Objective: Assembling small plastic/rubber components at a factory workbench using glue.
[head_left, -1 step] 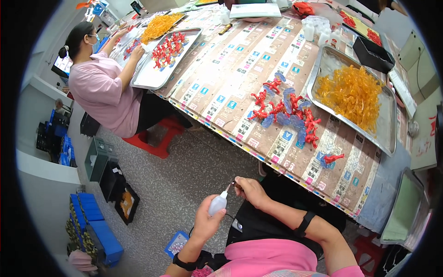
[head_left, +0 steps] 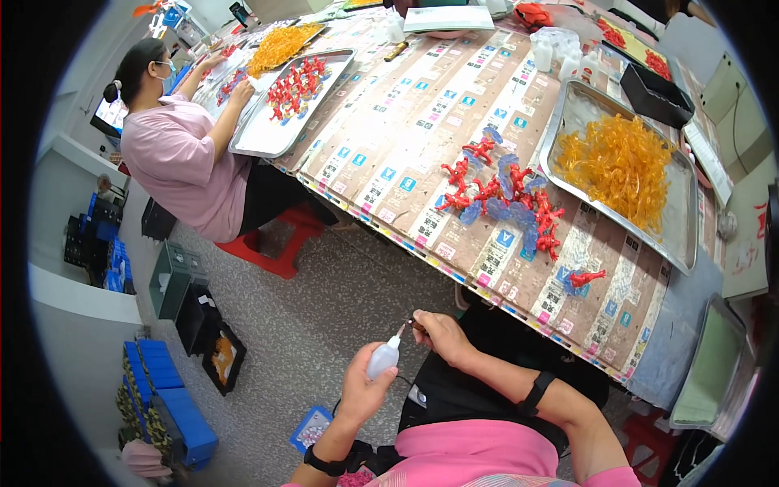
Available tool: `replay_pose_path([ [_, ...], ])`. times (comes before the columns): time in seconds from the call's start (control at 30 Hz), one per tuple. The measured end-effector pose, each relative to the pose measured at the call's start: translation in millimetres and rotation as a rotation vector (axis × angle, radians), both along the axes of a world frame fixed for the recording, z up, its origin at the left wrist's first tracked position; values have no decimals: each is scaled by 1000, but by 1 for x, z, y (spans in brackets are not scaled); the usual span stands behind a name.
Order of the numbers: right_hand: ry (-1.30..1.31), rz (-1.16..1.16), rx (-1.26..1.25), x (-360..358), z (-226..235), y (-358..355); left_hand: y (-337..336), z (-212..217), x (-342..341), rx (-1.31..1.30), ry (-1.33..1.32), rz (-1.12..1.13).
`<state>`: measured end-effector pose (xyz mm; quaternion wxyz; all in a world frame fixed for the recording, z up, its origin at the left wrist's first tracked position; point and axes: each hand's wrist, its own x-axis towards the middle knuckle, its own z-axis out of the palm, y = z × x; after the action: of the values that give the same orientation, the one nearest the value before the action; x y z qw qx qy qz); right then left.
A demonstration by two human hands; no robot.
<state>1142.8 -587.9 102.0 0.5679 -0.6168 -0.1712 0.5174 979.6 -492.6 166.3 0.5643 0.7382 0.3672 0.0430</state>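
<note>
Left hand [head_left: 363,391] gripping small white bottle [head_left: 383,358], right hand [head_left: 439,334] pinching its nozzle.

Long table [head_left: 422,138] covered in taped cardboard sheets. Landmark: metal tray of orange parts [head_left: 621,166]. Just left of tray: cluster of red and blue pieces [head_left: 503,195]. Below tray: single red piece [head_left: 586,278]. Far left of tray: second tray with red parts [head_left: 292,101].
</note>
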Motion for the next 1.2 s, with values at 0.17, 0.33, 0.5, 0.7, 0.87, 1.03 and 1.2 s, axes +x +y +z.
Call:
replay_pose_path([
  [0.17,26,-12,2,0,2,1,1,2,0,-13,21,-28],
  [0.33,50,-39,-6,0,0,1,1,6,2,-36,28,3],
  [0.5,-141,-12,-41,3,23,-19,-2,-1,10,-29,-48,-5],
  [0.7,-426,150,297,12,108,-96,-2,16,4,-257,-54,54],
  [0.87,-470,-273,47,48,174,-204,-29,62,32,-278,-33,-93],
  [1.03,-104,-1062,249,107,167,-278,-47,51,53,-491,-181,-274],
  [1.2,-288,-1198,19,172,156,-340,-64,55,80,-622,-264,-422],
])
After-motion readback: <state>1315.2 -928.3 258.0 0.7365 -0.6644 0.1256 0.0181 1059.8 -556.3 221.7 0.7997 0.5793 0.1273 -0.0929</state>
